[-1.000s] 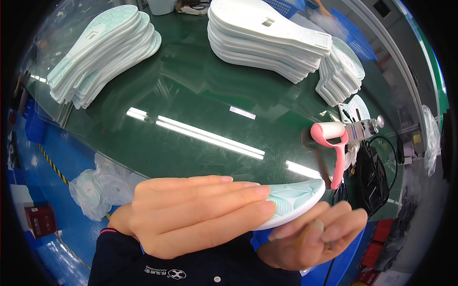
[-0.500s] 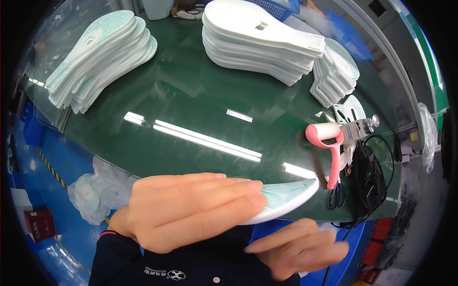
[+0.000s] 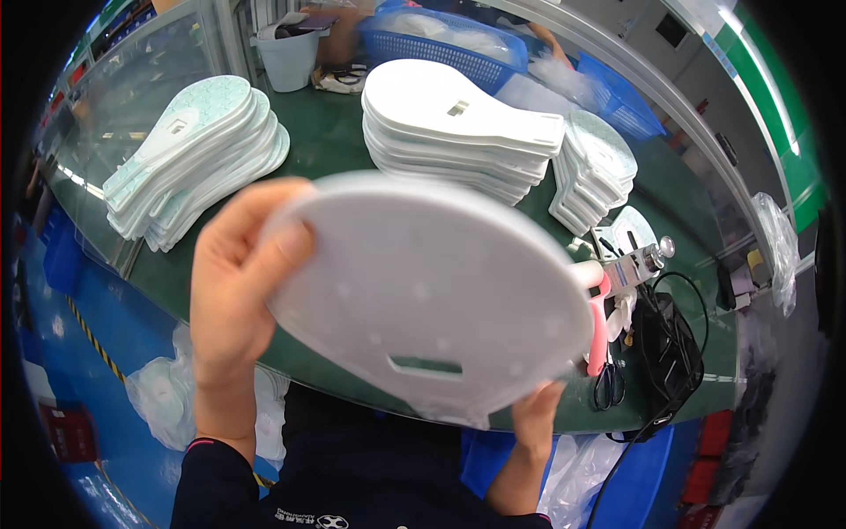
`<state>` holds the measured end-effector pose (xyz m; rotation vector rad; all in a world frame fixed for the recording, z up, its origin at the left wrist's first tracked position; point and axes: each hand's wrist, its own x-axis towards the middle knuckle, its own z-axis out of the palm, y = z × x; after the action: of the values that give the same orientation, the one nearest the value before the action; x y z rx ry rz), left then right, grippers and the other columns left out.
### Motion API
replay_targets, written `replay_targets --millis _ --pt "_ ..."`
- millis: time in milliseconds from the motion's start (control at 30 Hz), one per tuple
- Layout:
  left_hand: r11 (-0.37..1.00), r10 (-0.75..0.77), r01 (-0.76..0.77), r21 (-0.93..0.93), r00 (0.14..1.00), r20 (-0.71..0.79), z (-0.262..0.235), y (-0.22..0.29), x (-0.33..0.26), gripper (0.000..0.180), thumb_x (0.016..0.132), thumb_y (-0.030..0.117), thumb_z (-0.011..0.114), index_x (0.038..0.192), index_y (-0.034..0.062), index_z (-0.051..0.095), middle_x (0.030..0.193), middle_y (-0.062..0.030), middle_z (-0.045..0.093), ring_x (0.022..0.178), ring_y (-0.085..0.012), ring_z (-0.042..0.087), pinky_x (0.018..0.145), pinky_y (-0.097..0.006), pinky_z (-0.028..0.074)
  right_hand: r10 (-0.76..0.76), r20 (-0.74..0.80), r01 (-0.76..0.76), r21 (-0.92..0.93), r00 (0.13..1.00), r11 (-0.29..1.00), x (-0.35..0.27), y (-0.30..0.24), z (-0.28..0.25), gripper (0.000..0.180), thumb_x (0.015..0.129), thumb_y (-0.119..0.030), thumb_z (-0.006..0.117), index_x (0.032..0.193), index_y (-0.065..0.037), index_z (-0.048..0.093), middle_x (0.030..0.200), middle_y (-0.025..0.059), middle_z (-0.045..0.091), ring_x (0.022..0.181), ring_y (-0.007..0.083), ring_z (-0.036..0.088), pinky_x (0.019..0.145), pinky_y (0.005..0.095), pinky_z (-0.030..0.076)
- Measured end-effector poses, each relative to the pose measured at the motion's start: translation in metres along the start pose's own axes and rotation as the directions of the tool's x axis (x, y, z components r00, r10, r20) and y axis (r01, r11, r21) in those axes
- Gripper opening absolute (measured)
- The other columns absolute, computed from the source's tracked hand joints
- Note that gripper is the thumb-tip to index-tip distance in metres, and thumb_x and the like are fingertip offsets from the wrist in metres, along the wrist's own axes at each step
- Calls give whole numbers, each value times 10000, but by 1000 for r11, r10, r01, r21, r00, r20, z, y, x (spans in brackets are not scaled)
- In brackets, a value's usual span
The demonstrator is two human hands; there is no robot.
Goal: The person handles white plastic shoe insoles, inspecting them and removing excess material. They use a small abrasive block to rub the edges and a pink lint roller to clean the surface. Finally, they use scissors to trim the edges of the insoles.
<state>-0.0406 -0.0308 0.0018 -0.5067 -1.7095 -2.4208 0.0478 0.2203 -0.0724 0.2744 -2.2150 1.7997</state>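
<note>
Turned broadside since the earlier frame, the white paddle-shaped plastic panel (image 3: 432, 282) shows its plain face before the worktop (image 3: 322, 137). The left grip (image 3: 236, 273) is clamped on its upper-left rim, probably to steady it; whether the right grip (image 3: 536, 416), half-hidden by the lower-right edge, has closed, I cannot tell. Stacked panels (image 3: 410, 93) nest beyond, likely saving space.

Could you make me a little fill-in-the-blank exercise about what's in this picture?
1. The left hand holds the panel with its ____ on the side facing the camera.
2. The roller has a ____ handle.
3. The tabletop is dark ____.
4. The basket behind the middle stack is coloured ____.

Missing words: thumb; pink; green; blue.
</note>
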Motion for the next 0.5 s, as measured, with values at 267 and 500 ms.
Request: replay_targets --millis 267,500 --pt "890 267 -212 -405 960 85 -31 4 53 246 869 149 515 1077 16 511 1185 -112 491 1062 -239 497 913 -366 413 91 -32 -95 -133 995 987 32 -27 7 510 690 166 432 1103 -82 599 1108 99 596 805 127 618 555 201 499" --pt "659 -448 571 -490 821 353 -21 -15 42 598 932 439 304 1304 -28 316 1291 -120 430 1128 -220 471 958 -322 369 -374 -193 294 -346 907 891 55 -45 -8 350 651 112 542 959 -13 653 981 124 630 905 211 597 829 274 440"
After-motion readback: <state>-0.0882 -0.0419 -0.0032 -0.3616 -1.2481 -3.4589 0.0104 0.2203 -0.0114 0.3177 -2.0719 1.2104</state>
